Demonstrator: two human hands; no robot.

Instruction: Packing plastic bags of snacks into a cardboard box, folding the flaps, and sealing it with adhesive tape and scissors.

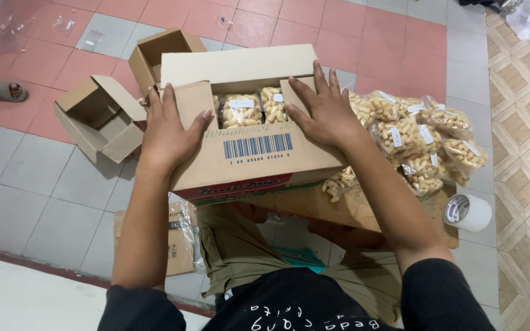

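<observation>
The flaps of a cardboard box (259, 147) filled with snack bags (240, 110) are pressed down by the left hand (170, 132) and right hand (323, 110), both laid open and flat.

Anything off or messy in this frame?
Nothing damaged. Both hands, left hand and right hand, press flaps of the cardboard box holding snack bags. More snack bags lie piled loose on the floor; small empty boxes sit askew.
</observation>
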